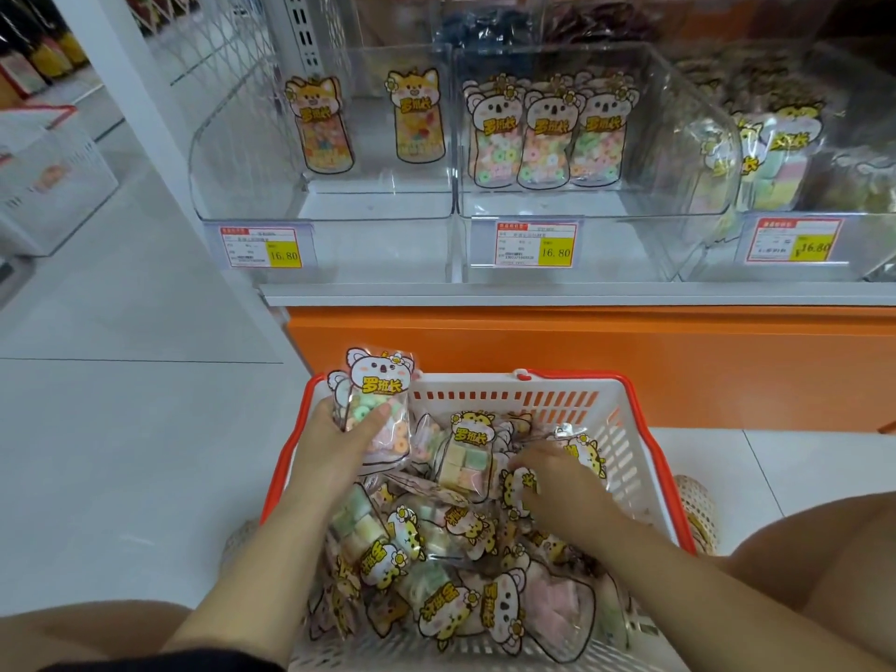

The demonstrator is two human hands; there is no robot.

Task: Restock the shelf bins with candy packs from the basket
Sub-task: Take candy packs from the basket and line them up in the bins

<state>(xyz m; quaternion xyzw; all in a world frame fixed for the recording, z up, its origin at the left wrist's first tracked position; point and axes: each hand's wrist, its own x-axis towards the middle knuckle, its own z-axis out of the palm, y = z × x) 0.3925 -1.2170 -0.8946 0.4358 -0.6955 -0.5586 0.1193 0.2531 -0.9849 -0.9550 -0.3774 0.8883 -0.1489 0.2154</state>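
Observation:
A white basket with a red rim [625, 431] sits on the floor between my knees, full of several candy packs [436, 565]. My left hand [339, 441] grips a koala pack of ring candies [378, 400], held upright above the basket's left rim. Down among the packs at the basket's right, my right hand [557, 492] has its fingers curled on a yellow tiger pack [516, 489]. Above, three clear shelf bins: the left bin [242, 196] holds two fox packs, the middle bin [679, 138] holds a row of koala ring packs [548, 133], the right bin [863, 264] holds tiger packs.
Price tags [536, 244] hang on the bin fronts. An orange shelf base [630, 361] stands right behind the basket. White tiled floor [121, 429] spreads to the left, with a white crate [53, 181] at far left. My bare knees flank the basket.

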